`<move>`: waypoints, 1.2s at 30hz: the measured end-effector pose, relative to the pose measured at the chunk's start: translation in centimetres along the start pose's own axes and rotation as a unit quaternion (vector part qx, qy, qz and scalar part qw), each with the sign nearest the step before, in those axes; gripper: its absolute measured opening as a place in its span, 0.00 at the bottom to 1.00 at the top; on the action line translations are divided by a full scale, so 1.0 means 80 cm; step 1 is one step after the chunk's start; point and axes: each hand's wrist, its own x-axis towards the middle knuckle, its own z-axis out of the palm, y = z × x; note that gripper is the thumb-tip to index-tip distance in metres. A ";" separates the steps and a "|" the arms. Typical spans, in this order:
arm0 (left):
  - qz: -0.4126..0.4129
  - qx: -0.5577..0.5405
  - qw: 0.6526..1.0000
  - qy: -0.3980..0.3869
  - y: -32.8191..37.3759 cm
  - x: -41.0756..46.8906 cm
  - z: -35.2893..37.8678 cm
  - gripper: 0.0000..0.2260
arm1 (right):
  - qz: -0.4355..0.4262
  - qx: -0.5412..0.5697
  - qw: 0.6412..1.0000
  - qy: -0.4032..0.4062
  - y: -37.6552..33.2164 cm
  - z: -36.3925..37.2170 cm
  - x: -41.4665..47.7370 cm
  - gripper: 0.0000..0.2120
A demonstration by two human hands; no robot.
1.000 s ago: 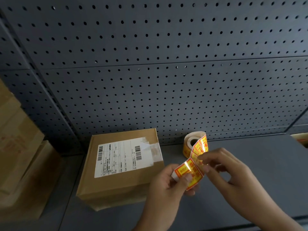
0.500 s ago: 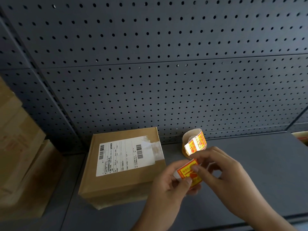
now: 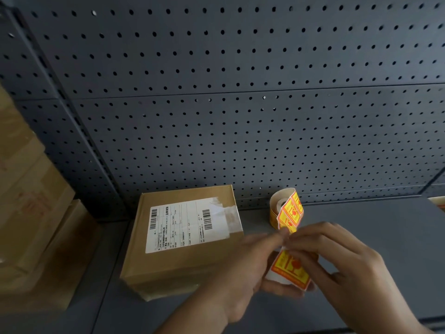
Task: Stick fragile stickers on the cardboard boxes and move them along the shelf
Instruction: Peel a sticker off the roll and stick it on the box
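Note:
A brown cardboard box (image 3: 185, 256) with a white shipping label (image 3: 183, 225) lies flat on the grey shelf (image 3: 385, 237). To its right stands a roll of yellow-and-red fragile stickers (image 3: 281, 208), its strip trailing down towards my hands. My left hand (image 3: 248, 268) and my right hand (image 3: 337, 259) meet just right of the box and pinch the sticker strip (image 3: 290, 268) between their fingertips. One sticker hangs below the fingers, partly lifted from its white backing. Both hands are blurred by motion.
Stacked brown cartons (image 3: 31, 213) fill the left side, with a narrow gap between them and the box. A dark perforated back panel (image 3: 240, 104) rises behind the shelf. A box corner (image 3: 439, 203) shows at the far right edge.
The strip between my hands has been pulled out longer, and a sticker now hangs lower, below my fingers. Both hands have shifted slightly. The box stays put.

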 end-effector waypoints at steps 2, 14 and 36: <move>0.009 0.002 1.000 0.015 0.003 0.001 0.003 0.13 | 0.003 -0.004 1.000 -0.001 0.000 -0.001 0.003 0.08; 0.023 0.053 0.997 0.060 -0.011 0.011 0.003 0.16 | -0.120 0.123 0.979 -0.113 -0.009 -0.049 0.009 0.12; 0.252 0.085 0.934 0.238 0.005 -0.080 -0.109 0.04 | 0.151 0.322 0.919 -0.172 -0.077 0.084 0.111 0.13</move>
